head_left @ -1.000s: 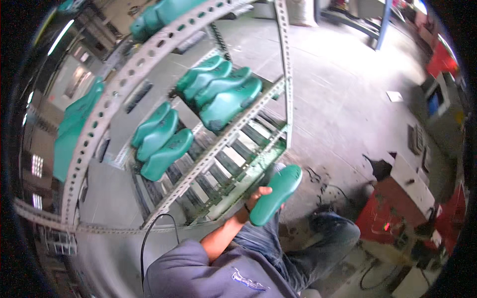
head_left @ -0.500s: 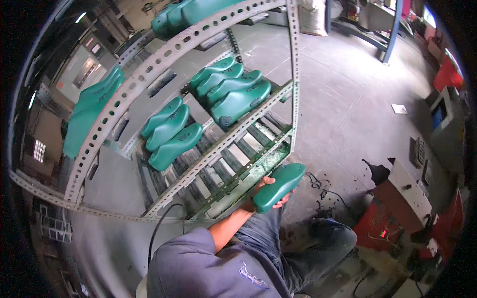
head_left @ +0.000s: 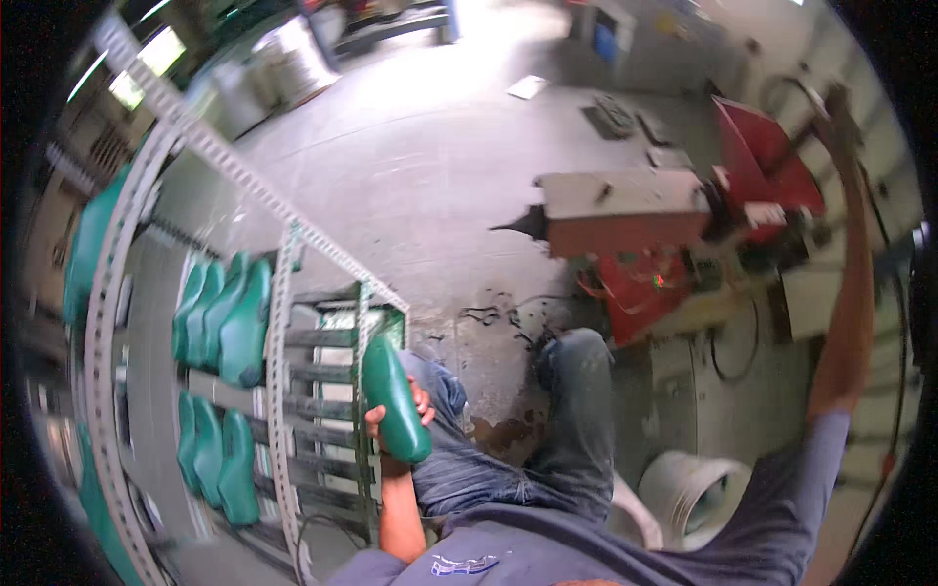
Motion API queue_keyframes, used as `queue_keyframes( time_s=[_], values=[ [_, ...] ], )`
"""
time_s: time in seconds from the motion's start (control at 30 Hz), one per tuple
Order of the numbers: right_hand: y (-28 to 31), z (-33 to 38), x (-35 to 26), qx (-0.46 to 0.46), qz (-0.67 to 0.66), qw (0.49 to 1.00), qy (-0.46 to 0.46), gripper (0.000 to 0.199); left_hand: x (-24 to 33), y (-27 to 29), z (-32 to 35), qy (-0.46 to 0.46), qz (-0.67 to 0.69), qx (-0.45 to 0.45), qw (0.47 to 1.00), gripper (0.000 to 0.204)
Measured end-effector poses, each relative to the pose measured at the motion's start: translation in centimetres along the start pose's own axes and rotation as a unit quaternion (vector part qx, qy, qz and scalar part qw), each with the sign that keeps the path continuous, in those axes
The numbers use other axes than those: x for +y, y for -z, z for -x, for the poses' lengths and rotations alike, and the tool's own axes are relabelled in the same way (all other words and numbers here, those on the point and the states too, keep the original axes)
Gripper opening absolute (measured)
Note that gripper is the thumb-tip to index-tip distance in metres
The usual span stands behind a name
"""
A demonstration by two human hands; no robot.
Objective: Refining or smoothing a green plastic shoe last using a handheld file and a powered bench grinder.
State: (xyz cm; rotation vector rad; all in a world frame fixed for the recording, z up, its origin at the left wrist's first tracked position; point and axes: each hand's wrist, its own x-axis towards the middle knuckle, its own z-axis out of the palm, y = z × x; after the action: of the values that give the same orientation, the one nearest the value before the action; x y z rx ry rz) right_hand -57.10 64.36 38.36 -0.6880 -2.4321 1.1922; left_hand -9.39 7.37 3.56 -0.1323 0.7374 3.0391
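A green shoe last point(head_left: 393, 391) is in my left hand point(head_left: 422, 401). Its thumb shows on one side and its fingertips on the other. The last points away from me, beside the edge of a metal rack point(head_left: 278, 410) and above my left thigh. My right arm stretches far out to the right. Beside a red hopper point(head_left: 762, 161) on a machine, my right hand point(head_left: 838, 122) is raised near a dark curved bar. Blur hides its fingers, so I cannot make out whether it grips the bar.
Several green shoe lasts point(head_left: 239, 322) stand in two groups on the slatted rack at my left. The machine's pale-topped barrel point(head_left: 620, 210) with a dark pointed tip reaches across ahead. A white bucket point(head_left: 694, 498) lies near my right side. Cables trail on the floor.
My view has swung right, from the rack toward the red machine. The left hand still holds the shoe last. My right arm now shows, stretched out to the right.
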Motion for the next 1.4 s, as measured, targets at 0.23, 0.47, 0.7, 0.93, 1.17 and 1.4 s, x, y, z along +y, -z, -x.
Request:
queue_keyframes(
  time_s=[0.23, 0.47, 0.7, 0.93, 1.17, 1.4],
  values=[
    [10.7, 6.1, 2.0, 0.269, 0.224, 0.857, 0.379, 0.045, -0.3, 1.0, -0.7, 0.066, -0.002, -0.04, 0.997, 0.073],
    [9.7, 5.1, 6.7, 0.331, 0.245, 0.849, 0.33, 0.058, 1.3, 2.0, 2.5, 0.281, -0.149, 0.033, 0.947, 0.086],
    [8.5, 8.9, 3.5, 0.235, 0.147, 0.879, 0.389, 0.064, -1.7, -7.4, 8.0, 0.469, -0.088, -0.02, 0.879, 0.089],
    [9.2, 13.6, 1.7, 0.273, 0.229, 0.854, 0.378, 0.045, -3.6, -5.6, 10.4, 0.526, -0.13, 0.037, 0.84, 0.08],
    [8.3, 10.7, 3.3, 0.21, 0.178, 0.881, 0.386, 0.048, -1.2, -8.0, 11.6, 0.531, 0.06, 0.148, 0.832, 0.085],
    [4.0, 6.1, 1.9, 0.16, 0.181, 0.888, 0.392, 0.04, -3.7, -10.0, 8.5, 0.51, -0.071, 0.067, 0.855, 0.083]
  ],
)
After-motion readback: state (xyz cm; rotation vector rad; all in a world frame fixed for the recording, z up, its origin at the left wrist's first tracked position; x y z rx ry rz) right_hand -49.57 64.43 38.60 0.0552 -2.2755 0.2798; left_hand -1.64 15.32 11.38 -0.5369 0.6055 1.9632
